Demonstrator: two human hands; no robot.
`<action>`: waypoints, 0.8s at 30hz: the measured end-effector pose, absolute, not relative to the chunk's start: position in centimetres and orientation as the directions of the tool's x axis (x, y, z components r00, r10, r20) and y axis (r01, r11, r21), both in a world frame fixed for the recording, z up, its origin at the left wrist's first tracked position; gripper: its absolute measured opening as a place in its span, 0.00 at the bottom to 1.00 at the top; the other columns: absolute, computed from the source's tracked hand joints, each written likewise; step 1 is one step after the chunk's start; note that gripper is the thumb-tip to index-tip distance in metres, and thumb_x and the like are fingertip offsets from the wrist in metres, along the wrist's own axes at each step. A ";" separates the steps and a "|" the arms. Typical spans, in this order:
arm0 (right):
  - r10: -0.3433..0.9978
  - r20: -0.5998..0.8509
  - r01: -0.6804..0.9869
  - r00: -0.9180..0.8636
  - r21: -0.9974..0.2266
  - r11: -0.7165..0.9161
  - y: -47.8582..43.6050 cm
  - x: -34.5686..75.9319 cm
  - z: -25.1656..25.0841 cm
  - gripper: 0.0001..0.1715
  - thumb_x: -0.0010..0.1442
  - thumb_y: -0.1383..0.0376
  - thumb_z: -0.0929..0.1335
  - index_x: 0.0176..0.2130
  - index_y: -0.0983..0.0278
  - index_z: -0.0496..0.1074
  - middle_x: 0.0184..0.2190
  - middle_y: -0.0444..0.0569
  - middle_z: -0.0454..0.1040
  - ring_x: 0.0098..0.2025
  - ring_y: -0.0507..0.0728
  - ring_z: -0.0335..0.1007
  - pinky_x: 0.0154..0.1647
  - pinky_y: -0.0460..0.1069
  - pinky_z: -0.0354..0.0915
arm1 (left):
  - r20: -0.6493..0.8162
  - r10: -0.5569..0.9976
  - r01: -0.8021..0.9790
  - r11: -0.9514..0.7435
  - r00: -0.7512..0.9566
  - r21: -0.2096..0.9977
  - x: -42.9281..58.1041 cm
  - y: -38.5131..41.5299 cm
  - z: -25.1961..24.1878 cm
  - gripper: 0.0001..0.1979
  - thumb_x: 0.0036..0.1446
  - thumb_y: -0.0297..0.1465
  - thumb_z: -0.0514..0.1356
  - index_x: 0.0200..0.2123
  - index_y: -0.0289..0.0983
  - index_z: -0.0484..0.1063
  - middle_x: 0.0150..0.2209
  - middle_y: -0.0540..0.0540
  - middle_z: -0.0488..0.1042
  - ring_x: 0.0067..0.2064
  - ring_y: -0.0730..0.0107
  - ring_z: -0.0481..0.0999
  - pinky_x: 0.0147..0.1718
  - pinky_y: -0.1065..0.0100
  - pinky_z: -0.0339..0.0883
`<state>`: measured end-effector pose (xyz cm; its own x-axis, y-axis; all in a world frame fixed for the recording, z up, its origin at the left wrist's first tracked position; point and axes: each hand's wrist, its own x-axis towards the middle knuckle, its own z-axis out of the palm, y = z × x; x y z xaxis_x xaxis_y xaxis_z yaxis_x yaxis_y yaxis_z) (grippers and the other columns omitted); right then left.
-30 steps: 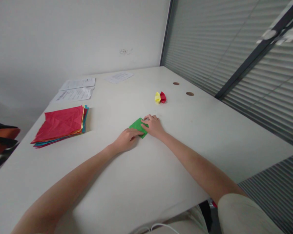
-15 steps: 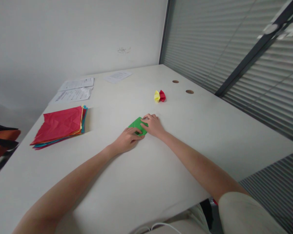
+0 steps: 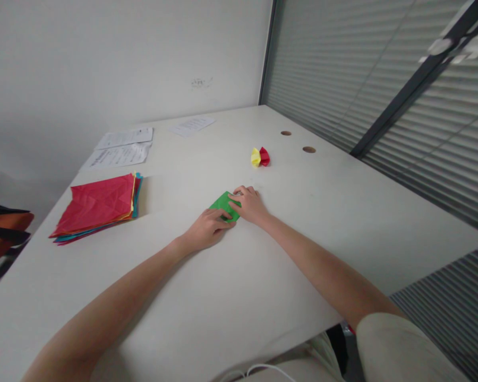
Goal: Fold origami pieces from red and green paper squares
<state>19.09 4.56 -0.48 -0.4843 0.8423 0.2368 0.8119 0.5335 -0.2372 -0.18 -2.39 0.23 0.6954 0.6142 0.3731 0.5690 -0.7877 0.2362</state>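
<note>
A small folded green paper (image 3: 223, 203) lies flat near the middle of the white table (image 3: 242, 297). My left hand (image 3: 207, 228) rests on its near edge, fingers curled and pressing down. My right hand (image 3: 250, 204) covers its right side, fingertips pinching the paper's edge. Both hands touch each other over the paper, and part of it is hidden beneath them.
A stack of coloured sheets with a red one on top (image 3: 97, 206) lies at the left. White printed pages (image 3: 121, 147) sit at the far left, another page (image 3: 191, 125) at the back. A small yellow-and-red folded piece (image 3: 260, 157) and two round holes (image 3: 308, 149) are beyond my hands.
My left fingers slid slightly further onto the green paper. Otherwise both hands stay in place; the view shifted a little.
</note>
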 end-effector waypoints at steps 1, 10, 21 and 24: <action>0.843 0.236 0.812 -0.484 -0.237 0.533 4.5 19.1 -0.4 0.20 0.65 0.56 0.63 0.54 0.56 0.73 0.53 0.52 0.68 0.50 0.63 0.60 0.47 0.56 0.58 | 0.376 0.613 0.568 -0.789 0.695 0.234 -0.2 -2.4 0.2 0.16 0.61 0.24 0.54 0.45 0.41 0.78 0.45 0.42 0.76 0.45 0.63 0.75 0.47 0.59 0.67; 0.846 0.229 0.818 -0.482 -0.229 0.528 4.4 19.1 -0.3 0.20 0.66 0.56 0.62 0.54 0.56 0.73 0.53 0.52 0.68 0.51 0.64 0.59 0.48 0.56 0.57 | 0.380 0.616 0.573 -0.786 0.690 0.233 -0.1 -2.4 0.2 0.15 0.62 0.25 0.53 0.45 0.41 0.78 0.45 0.42 0.76 0.45 0.63 0.76 0.47 0.59 0.68; 0.850 0.221 0.825 -0.478 -0.218 0.521 4.4 19.0 -0.3 0.21 0.66 0.55 0.62 0.54 0.55 0.73 0.53 0.51 0.68 0.51 0.63 0.60 0.47 0.56 0.57 | 0.370 0.621 0.576 -0.782 0.691 0.236 -0.1 -2.5 0.2 0.15 0.62 0.24 0.54 0.45 0.42 0.78 0.46 0.42 0.75 0.46 0.63 0.75 0.48 0.58 0.67; 0.849 0.227 0.826 -0.477 -0.215 0.521 4.4 19.0 -0.3 0.21 0.66 0.56 0.62 0.54 0.55 0.73 0.53 0.51 0.68 0.51 0.63 0.60 0.47 0.56 0.57 | 0.365 0.624 0.581 -0.779 0.690 0.234 -0.1 -2.4 0.2 0.15 0.61 0.24 0.54 0.45 0.42 0.78 0.46 0.42 0.75 0.46 0.63 0.75 0.48 0.58 0.67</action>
